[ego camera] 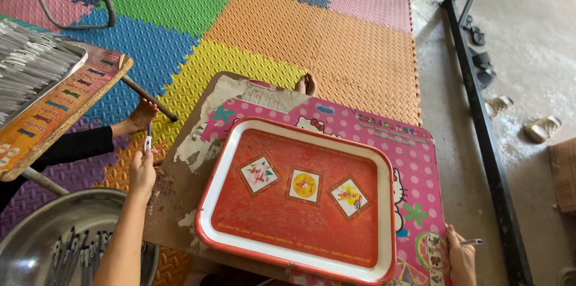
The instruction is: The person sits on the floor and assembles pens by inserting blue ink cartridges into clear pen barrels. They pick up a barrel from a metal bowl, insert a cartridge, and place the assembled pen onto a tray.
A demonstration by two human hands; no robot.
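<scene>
My left hand (143,171) is raised at the left edge of the small table and holds a thin white and blue pen part (147,142) upright. My right hand (461,256) rests at the table's lower right corner and grips a pen (471,241) that points right. Between the hands lies an empty red tray with a white rim (211,190), with three small square pictures on its floor. The tray sits on a pink dotted table top (414,160).
A round metal bowl (30,244) with several dark pen parts stands at the lower left. A second low table (66,100) carries a metal tray of white pens (24,64). Another person's leg in black (78,145) ends in a bare foot (141,115). Coloured foam mats, a black metal frame (480,112), sandals (543,127).
</scene>
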